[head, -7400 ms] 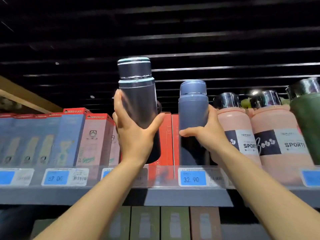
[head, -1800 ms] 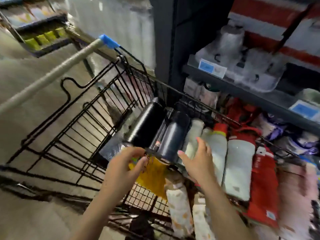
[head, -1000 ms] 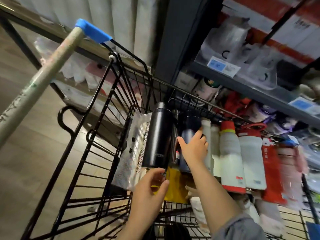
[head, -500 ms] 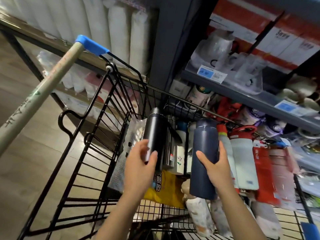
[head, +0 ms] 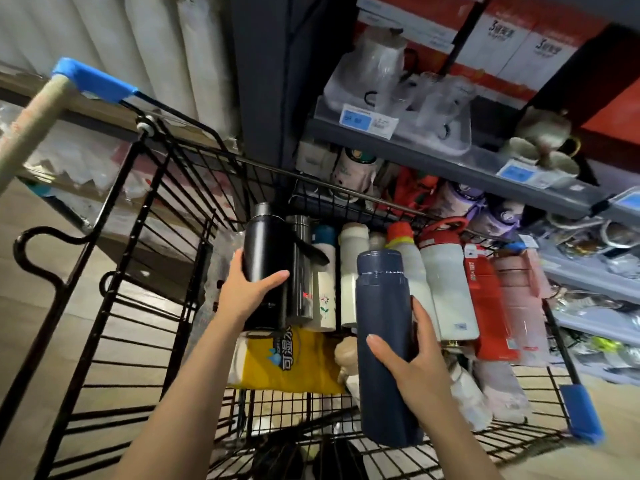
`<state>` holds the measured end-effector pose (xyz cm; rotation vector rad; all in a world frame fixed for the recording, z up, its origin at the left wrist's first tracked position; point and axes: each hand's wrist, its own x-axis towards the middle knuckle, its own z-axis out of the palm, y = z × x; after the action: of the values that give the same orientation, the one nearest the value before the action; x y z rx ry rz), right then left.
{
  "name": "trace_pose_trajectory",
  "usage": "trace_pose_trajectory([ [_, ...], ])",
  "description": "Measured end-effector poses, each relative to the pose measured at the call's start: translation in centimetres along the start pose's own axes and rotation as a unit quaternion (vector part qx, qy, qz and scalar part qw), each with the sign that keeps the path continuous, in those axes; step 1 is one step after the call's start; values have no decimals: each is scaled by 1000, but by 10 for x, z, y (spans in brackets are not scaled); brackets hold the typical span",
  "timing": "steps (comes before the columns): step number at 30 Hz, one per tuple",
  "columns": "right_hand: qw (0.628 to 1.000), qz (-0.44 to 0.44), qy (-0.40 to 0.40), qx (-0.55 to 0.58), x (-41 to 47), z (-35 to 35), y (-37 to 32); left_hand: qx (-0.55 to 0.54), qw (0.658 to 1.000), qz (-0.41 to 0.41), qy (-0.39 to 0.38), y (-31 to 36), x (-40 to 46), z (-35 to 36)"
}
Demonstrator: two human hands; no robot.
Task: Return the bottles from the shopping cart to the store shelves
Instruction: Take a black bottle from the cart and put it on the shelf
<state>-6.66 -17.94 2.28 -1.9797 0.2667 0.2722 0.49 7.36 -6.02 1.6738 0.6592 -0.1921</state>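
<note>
The left hand [head: 247, 292] grips a tall black metal bottle with a narrow silver neck [head: 265, 258]; its fingers [head: 239, 268] curl round the bottle's left side and the thumb lies across the front. That bottle stands at the left end of a row of bottles inside the black wire shopping cart [head: 138, 306], touching a dark steel flask with a black strap [head: 303, 271] just to its right.

The right hand [head: 412, 355] holds a tall navy-blue cylindrical bottle with a matching cap [head: 384, 341], thumb on the front and fingers wrapped round the right side. This bottle is upright, in front of the row and above the cart's wire floor.

Further along the row stand a white bottle with a flower print and blue cap [head: 325, 271], a cream bottle [head: 349, 271], a white bottle with a red cap [head: 408, 271], a white bottle with a red loop handle [head: 446, 282], a red boxed item [head: 488, 306] and a pink translucent bottle [head: 523, 299]. A yellow packet with printed characters [head: 284, 358] lies below them on the cart floor.

The cart's handle with a blue end cap [head: 90, 81] crosses the upper left. Behind the cart, grey store shelves [head: 433, 161] carry wrapped glassware, mugs and blue price tags [head: 356, 116].
</note>
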Motion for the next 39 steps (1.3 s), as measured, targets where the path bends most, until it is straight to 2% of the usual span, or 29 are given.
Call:
trace_pose_trajectory([
  [4, 1000, 13, 4, 26, 3, 5, 1, 84, 994, 49, 38, 1, -8, 5],
  [7, 999, 28, 6, 46, 2, 8, -1, 113, 991, 60, 29, 2, -15, 6],
  [13, 998, 27, 15, 52, 1, 7, -5, 47, 998, 39, -10, 3, -13, -7],
  [15, 998, 30, 19, 55, 0, 6, -5, 20, 1000, 4, -15, -2, -12, -11],
  [18, 997, 33, 30, 70, 0, 4, -9, -14, 999, -26, -20, -7, -10, -11],
  [23, 994, 16, 38, 104, -3, -1, -13, -19, 1000, -20, 2, -9, -22, -7],
  [26, 992, -14, 43, 121, -9, -7, -21, -10, 999, 18, 37, -2, -48, -4],
  [31, 985, -78, 33, 149, -24, -33, -28, -38, 985, 148, 83, 29, -101, 17],
  [39, 964, -182, 75, 178, -64, -135, -12, -93, 943, 312, 72, 87, -218, 97],
])
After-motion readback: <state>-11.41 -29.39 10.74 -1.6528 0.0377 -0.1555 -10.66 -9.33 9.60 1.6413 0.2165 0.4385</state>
